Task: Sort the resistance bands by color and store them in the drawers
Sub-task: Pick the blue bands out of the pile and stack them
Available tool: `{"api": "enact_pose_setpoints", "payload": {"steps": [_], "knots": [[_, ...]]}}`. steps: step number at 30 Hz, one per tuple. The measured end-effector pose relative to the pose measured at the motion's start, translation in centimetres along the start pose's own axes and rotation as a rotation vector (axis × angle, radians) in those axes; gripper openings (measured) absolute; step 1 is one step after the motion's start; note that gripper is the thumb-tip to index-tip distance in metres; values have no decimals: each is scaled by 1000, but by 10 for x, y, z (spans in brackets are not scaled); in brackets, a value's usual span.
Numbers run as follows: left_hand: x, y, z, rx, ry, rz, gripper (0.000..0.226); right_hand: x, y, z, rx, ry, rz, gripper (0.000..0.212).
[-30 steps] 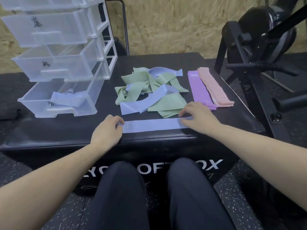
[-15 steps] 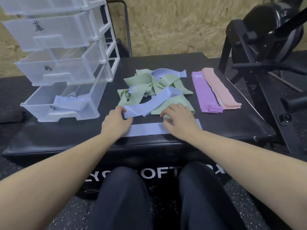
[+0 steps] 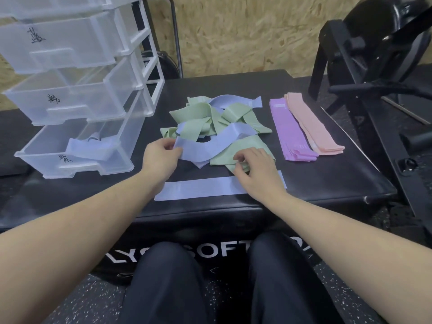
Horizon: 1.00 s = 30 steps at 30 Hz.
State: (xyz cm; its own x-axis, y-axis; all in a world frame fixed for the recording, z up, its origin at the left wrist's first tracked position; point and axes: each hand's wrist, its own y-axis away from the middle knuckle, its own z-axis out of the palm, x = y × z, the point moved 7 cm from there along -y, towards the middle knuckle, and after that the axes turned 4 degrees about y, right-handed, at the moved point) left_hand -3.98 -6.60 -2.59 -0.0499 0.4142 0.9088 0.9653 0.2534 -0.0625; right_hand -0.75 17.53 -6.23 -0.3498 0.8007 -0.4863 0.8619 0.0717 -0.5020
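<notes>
A tangled pile of green bands [image 3: 201, 118] and blue bands lies mid-box. My left hand [image 3: 161, 155] pinches the left end of a blue band [image 3: 215, 143] that snakes across the pile. My right hand [image 3: 254, 169] hovers with curled fingers at the near edge of a green band [image 3: 245, 150]; whether it grips it is unclear. A flattened blue band [image 3: 198, 188] lies along the front edge of the black box [image 3: 327, 178]. Neat stacks of purple bands [image 3: 289, 134] and pink bands [image 3: 313, 127] lie to the right.
A clear plastic drawer unit [image 3: 77, 94] stands at the left with three drawers pulled out; the bottom drawer [image 3: 46, 155] holds blue bands. Black exercise equipment [image 3: 374, 66] stands to the right. My knees are below the box front.
Both hands left the flattened blue band at the front edge and moved up to the pile. My left hand took hold of the end of another blue band.
</notes>
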Motion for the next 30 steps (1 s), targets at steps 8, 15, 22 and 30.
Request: {"api": "enact_pose_setpoints", "payload": {"steps": [8, 15, 22, 30], "knots": [[61, 19, 4, -179, -66, 286, 14, -13, -6, -11, -68, -152, 1, 34], [109, 59, 10, -282, -280, 489, 22, -68, -44, -35, -153, -191, -134, 49], [136, 84, -5, -311, -194, 574, 10, -64, -46, -48, -255, -163, 24, 16], [146, 85, -42, -93, -38, 520, 12, -44, -39, -72, -221, -127, 195, 8]]}}
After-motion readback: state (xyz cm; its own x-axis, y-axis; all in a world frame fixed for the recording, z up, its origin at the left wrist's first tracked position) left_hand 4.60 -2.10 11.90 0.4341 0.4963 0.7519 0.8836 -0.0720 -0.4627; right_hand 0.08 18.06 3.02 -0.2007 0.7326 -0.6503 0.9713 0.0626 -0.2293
